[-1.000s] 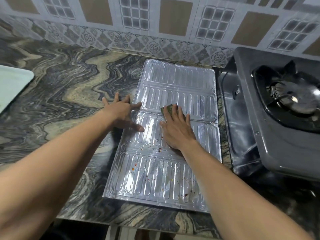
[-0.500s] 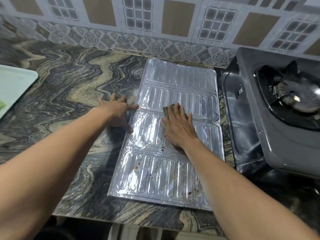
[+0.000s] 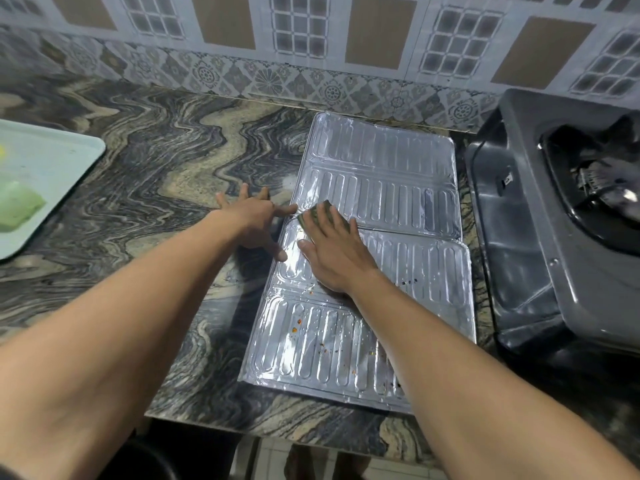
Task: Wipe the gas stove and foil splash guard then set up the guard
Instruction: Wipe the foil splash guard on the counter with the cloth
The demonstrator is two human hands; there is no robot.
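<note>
Lying on the swirled counter (image 3: 156,188) under wall tiles (image 3: 301,36), foil guard (image 3: 398,188); left hand (image 3: 254,220) spread flat, right hand (image 3: 332,258) open-fingered, pressing sponge (image 3: 313,214)

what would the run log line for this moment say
step: wiping foil splash guard | right hand: flat on sponge | left hand: presses guard's left edge | near panel: specked

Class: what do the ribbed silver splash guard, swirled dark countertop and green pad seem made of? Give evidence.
Ribbed silver splash guard: thin aluminium foil, probably; shiny, embossed, creased.
Swirled dark countertop: polished stone, likely; veined, glossy.
Green pad under the right hand: apparently a scouring sponge; mostly hidden.
</note>
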